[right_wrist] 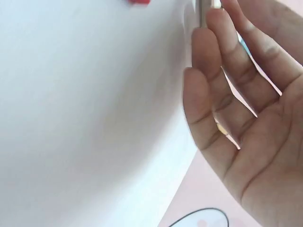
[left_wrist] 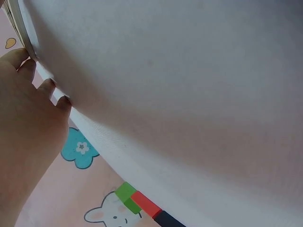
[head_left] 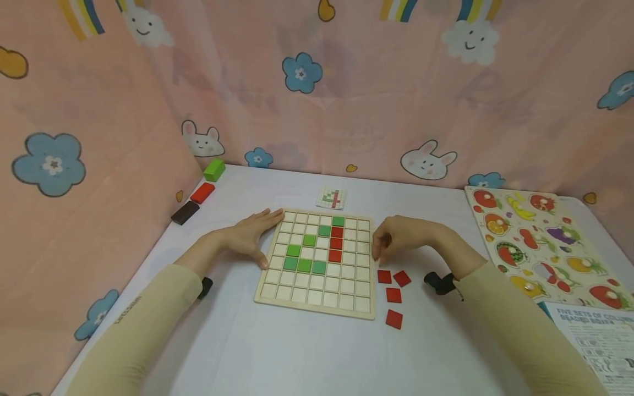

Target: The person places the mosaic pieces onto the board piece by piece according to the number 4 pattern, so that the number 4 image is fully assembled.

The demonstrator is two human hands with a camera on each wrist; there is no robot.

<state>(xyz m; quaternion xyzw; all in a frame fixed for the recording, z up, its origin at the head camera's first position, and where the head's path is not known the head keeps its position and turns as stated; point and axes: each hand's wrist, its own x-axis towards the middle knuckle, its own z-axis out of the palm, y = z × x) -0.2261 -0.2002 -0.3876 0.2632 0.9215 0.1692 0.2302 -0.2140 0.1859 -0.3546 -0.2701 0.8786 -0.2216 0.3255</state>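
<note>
A wooden grid board (head_left: 301,279) with white squares lies on the white table. Green tiles (head_left: 304,265) and a column of three red tiles (head_left: 335,243) fill some of its squares. My left hand (head_left: 250,234) rests with spread fingers along the board's left edge; its fingertips touch that edge in the left wrist view. At the right edge is my right hand (head_left: 401,236), fingers loosely bent, and in the right wrist view the fingertips (right_wrist: 206,42) meet the board's side. Nothing shows in its grasp. Several loose red tiles (head_left: 393,295) lie just below it.
Behind the board lies a small pattern card (head_left: 331,198). Green (head_left: 214,170), red (head_left: 202,193) and black (head_left: 185,213) blocks line the left table edge. A fruit puzzle board (head_left: 540,242) and a printed box (head_left: 594,335) occupy the right side. Pink cloth hangs behind.
</note>
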